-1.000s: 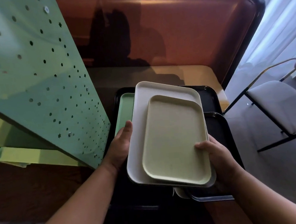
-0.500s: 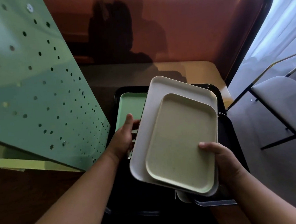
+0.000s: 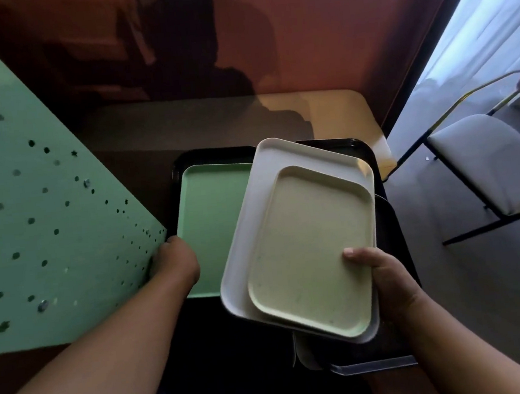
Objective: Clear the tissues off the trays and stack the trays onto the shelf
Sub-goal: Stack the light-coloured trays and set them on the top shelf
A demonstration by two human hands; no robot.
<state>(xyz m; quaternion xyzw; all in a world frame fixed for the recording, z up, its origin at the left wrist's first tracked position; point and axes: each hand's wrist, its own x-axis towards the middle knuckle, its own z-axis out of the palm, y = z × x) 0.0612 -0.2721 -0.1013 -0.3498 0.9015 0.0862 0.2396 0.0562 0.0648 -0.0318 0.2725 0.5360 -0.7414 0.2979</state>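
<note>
A small cream tray (image 3: 308, 252) lies nested in a larger white tray (image 3: 269, 177), and both are held tilted above the table. My right hand (image 3: 384, 277) grips their near right edge, thumb on the cream tray. My left hand (image 3: 176, 262) is off the stack, down at the left edge of a mint green tray (image 3: 212, 214) that lies in a black tray (image 3: 213, 155). Its fingers are hidden, so its grip cannot be made out. No tissue is visible.
A green perforated shelf panel (image 3: 48, 217) fills the left, its corner next to my left hand. Another black tray (image 3: 392, 235) and a grey tray (image 3: 373, 365) lie under the held stack. The wooden table (image 3: 333, 110) backs onto a red booth; a chair (image 3: 490, 158) stands at right.
My left hand let go of the white tray and moved left and down to the green tray's edge. The stack swung right, now carried by my right hand alone.
</note>
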